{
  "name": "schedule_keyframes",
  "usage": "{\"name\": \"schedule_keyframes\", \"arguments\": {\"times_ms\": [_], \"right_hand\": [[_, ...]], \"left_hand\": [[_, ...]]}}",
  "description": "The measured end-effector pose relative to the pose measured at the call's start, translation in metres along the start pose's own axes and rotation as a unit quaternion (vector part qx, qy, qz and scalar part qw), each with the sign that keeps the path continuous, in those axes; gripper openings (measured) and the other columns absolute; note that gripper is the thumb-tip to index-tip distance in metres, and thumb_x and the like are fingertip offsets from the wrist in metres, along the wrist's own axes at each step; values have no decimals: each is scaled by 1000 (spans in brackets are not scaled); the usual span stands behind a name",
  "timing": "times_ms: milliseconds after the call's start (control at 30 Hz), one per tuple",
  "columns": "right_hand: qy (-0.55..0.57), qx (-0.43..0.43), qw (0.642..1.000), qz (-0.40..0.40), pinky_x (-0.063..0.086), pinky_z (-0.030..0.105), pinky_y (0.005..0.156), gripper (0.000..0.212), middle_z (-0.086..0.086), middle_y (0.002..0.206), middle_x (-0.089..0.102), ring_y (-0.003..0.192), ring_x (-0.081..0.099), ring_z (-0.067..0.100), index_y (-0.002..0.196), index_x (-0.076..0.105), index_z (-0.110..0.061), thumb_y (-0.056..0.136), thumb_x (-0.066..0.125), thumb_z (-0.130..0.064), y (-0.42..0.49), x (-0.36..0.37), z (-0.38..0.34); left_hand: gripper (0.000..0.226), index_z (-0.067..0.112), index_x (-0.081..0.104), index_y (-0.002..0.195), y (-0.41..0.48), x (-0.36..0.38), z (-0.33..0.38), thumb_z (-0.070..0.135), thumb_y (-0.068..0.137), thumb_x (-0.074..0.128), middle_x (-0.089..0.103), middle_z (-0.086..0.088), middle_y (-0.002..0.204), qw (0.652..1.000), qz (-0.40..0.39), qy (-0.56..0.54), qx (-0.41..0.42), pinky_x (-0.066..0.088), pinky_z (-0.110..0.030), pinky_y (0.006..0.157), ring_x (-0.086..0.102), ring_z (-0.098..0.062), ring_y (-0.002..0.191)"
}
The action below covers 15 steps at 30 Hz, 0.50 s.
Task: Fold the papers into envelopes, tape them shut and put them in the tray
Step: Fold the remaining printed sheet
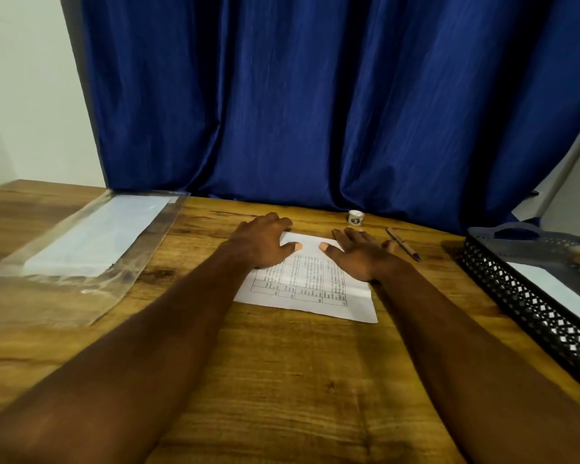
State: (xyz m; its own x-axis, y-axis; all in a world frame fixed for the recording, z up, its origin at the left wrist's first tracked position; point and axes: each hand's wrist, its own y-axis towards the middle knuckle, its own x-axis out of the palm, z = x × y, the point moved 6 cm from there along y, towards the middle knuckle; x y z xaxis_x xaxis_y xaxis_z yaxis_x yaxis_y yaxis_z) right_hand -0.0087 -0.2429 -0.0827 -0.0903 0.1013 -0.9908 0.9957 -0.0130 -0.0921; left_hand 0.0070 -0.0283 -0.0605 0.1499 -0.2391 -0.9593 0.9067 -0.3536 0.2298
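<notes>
Head view, taken from left to right. Well out to the left of both hands lies a clear plastic sleeve point(91, 249) with a stack of white sheets inside it, flat on the wooden table point(282, 380).

The left hand point(265, 244) sits over the far left corner of the printed paper point(312, 286). Its thumb is stretched out with the tip pressed on the sheet, and its fingers arch over the far edge. Whether they pinch that edge or only bear down on it cannot be told.

The paper lies flat under and between the two hands, with its near half bare and a printed table showing.

The right hand point(362, 254) lies palm down with straight, spread fingers. Its thumb tip is on the sheet and it grips nothing.

Just beyond this hand stands a small white pot point(355, 217), and a pen point(403, 244) lies just to its right. Further right is the black mesh tray point(523, 296), which holds something white and flat.

A single sheet like this is probably very light and limp. It would slide easily on the smooth wood and keep any crease put into it. It seems best held by an edge or corner between thumb and fingertips, with the other hand pinning it flat so the fold runs true.
</notes>
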Motion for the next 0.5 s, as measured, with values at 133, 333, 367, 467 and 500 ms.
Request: {"name": "schedule_keyframes", "arguments": {"times_ms": [133, 333, 367, 467, 500], "right_hand": [[32, -21, 997, 66, 7, 68, 126, 80, 0, 177, 17, 163, 12, 30, 165, 24, -39, 98, 23, -82, -1, -1, 0], [92, -54, 985, 138, 14, 69, 124, 101, 0, 175, 24, 160, 21, 30, 163, 26, -42, 80, 36, -98, -10, -12, -6], [103, -48, 983, 144, 17, 69, 124, 110, -1, 174, 26, 159, 23, 29, 162, 27, -41, 72, 37, -104, -11, -13, -7], [109, -60, 973, 195, 27, 56, 119, 113, -1, 160, 47, 146, 41, 25, 153, 42, -34, 63, 61, -100, -18, -22, -8], [111, -71, 965, 225, 30, 48, 111, 105, -1, 149, 55, 138, 47, 22, 146, 49, -32, 64, 70, -93, -21, -28, -9]], "left_hand": [[71, 33, 31, 158, -3, 2, -4, 62, 98, 55, 35, -5, 159, 1000, 3, -26, 5, 32, -55, 116, 33, -28, 146], [41, 20, 52, 137, -5, -14, 1, 31, 99, 61, 46, -2, 133, 993, 92, -63, 38, 44, -42, 107, 42, -19, 124], [37, 17, 55, 133, -5, -18, 2, 27, 98, 60, 48, -2, 128, 991, 111, -65, 44, 45, -40, 103, 43, -18, 119], [29, 13, 60, 122, -6, -29, 0, 23, 95, 60, 54, -5, 119, 982, 169, -53, 58, 46, -39, 96, 47, -21, 111], [26, 14, 61, 118, -6, -32, -1, 21, 93, 61, 54, -4, 118, 980, 187, -44, 60, 47, -41, 94, 48, -21, 110]]}}
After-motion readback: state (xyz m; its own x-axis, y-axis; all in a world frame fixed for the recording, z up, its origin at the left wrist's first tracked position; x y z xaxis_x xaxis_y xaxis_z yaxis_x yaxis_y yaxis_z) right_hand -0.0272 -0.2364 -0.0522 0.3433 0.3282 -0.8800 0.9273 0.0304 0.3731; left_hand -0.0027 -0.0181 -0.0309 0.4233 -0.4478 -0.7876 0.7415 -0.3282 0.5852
